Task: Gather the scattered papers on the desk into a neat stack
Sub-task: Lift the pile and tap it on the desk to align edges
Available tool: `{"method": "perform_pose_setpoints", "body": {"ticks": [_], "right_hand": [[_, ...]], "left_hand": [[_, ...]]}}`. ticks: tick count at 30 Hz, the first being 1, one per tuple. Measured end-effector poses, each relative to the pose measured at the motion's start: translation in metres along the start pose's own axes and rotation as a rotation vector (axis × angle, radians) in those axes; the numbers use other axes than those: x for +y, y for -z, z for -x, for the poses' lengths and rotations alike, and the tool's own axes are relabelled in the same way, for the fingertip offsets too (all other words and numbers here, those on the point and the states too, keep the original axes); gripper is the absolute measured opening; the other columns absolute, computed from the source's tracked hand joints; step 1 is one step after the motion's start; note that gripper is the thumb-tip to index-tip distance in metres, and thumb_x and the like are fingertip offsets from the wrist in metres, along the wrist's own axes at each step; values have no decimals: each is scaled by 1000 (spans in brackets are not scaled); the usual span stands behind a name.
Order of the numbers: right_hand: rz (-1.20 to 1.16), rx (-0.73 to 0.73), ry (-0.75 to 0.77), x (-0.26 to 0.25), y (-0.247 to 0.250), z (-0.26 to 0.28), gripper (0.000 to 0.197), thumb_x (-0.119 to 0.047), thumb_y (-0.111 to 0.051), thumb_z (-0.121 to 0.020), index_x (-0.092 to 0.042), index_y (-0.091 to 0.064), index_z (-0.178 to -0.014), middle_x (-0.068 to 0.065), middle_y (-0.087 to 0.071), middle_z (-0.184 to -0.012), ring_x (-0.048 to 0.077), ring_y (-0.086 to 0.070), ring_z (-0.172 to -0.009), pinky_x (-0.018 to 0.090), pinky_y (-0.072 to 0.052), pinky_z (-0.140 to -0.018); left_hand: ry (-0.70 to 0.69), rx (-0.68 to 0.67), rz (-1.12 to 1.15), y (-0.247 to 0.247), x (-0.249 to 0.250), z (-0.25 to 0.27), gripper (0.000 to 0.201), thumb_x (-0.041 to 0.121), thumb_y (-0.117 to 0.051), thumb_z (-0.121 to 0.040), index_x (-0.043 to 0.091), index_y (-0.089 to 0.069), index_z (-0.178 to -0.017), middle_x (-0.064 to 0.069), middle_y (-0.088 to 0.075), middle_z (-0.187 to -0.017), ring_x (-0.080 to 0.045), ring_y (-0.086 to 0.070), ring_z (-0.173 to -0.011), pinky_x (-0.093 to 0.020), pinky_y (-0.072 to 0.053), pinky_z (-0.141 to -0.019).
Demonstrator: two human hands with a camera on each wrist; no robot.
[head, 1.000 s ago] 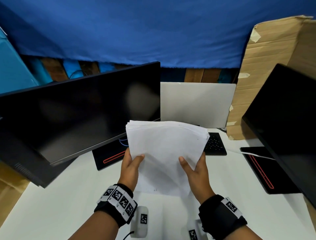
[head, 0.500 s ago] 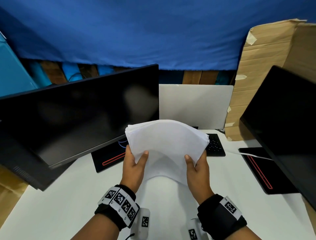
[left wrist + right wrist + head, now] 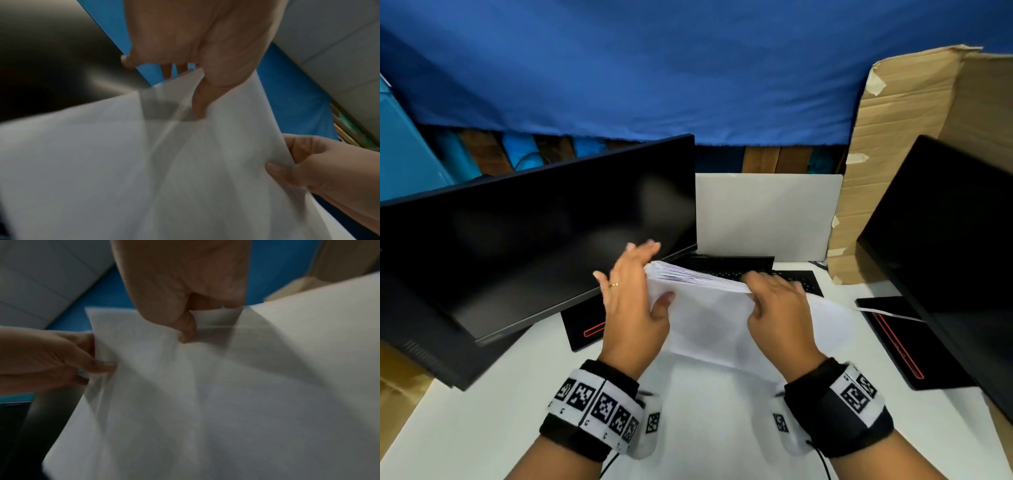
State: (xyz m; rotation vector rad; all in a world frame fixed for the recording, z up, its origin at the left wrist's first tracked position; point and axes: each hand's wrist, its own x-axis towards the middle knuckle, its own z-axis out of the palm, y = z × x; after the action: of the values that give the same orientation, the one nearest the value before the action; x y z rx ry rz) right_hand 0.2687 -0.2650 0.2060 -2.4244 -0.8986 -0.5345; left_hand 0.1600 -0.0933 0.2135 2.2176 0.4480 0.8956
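Sheets of white paper, loosely stacked (image 3: 709,301), have tipped flat between your fingers: left hand (image 3: 635,301) splayed, thumb pinching; right hand (image 3: 779,308) clamped on their edge.

- The left hand (image 3: 631,301) is raised, fingers nearly straight and spread, with the thumb (image 3: 662,301) pressed onto the stack of papers (image 3: 709,318).
- The right hand (image 3: 779,308) curls its fingers over the stack's top edge, pinching it.
- Both wrists wear black bands.

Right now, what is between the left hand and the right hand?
The paper stack spans between the left hand and right hand; both hold it, per the head view.
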Motion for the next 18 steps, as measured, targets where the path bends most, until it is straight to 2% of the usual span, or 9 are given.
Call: {"method": "perform_pose_setpoints", "body": {"ticks": [2,4,6,8,10,12,14,16,18], "right_hand": [[75,-10,29,-6,6,-4,35,6,-46,-55,-19,-51,-78,-4,-56,-64,25,-52,-64,29,-22,-64],[77,-33,51,-5,7,-2,26,0,-53,-66,-22,-54,-80,-6,-59,-67,24,-54,-68,30,-21,-66],[94,-15,56,8,8,3,3,-24,-59,-80,-27,-58,-81,-8,-64,-72,22,-58,-74,32,-26,-74],[133,0,-52,29,10,9,21,-51,-57,-80,-30,-60,-84,-10,-66,-79,20,-59,-85,37,-29,-87],[104,52,-249,56,14,18,45,-64,-67,-67,-32,-60,-99,-10,-64,-100,20,-53,-106,45,-30,-99],[-172,84,-467,79,16,28,81,-51,-85,-53,-30,-49,-123,-7,-51,-123,18,-41,-122,43,-32,-106],[-653,12,-611,90,12,38,97,-22,-89,-57,-28,-34,-137,-12,-44,-132,11,-41,-126,35,-36,-106],[-959,-119,-683,94,-3,46,77,-2,-78,-70,-21,-40,-135,-5,-54,-131,16,-51,-124,32,-44,-100],[-1002,-114,-745,92,-21,55,47,3,-66,-81,-13,-52,-123,9,-64,-123,28,-58,-118,42,-49,-98]], "left_hand": [[131,-85,259,2,-9,-2,27,3,-61,-84,21,-55,-104,10,-65,-102,-8,-59,-104,-25,-39,-101],[217,-87,435,1,-22,3,21,-4,-56,-86,17,-59,-90,6,-68,-85,-3,-64,-84,-14,-46,-78],[294,-49,512,0,-35,9,32,-10,-53,-85,21,-61,-89,7,-69,-87,-4,-64,-86,-21,-47,-83],[346,-24,539,0,-49,16,35,-10,-53,-86,24,-61,-92,0,-69,-96,-12,-63,-93,-30,-46,-90],[397,-22,595,4,-62,21,33,-7,-53,-87,23,-61,-99,-6,-69,-104,-19,-64,-99,-34,-48,-93],[449,-20,663,8,-73,25,32,-6,-52,-89,22,-61,-101,-8,-70,-104,-19,-68,-96,-30,-54,-86],[483,-24,687,9,-81,28,30,-6,-51,-89,20,-60,-102,-7,-70,-99,-14,-70,-89,-19,-57,-74],[508,-60,692,5,-85,30,28,-6,-51,-89,13,-58,-109,-10,-69,-102,-15,-70,-90,-17,-57,-72],[535,-111,693,-2,-87,33,33,-7,-51,-89,7,-52,-119,-10,-68,-109,-14,-69,-94,-20,-57,-76]]}}
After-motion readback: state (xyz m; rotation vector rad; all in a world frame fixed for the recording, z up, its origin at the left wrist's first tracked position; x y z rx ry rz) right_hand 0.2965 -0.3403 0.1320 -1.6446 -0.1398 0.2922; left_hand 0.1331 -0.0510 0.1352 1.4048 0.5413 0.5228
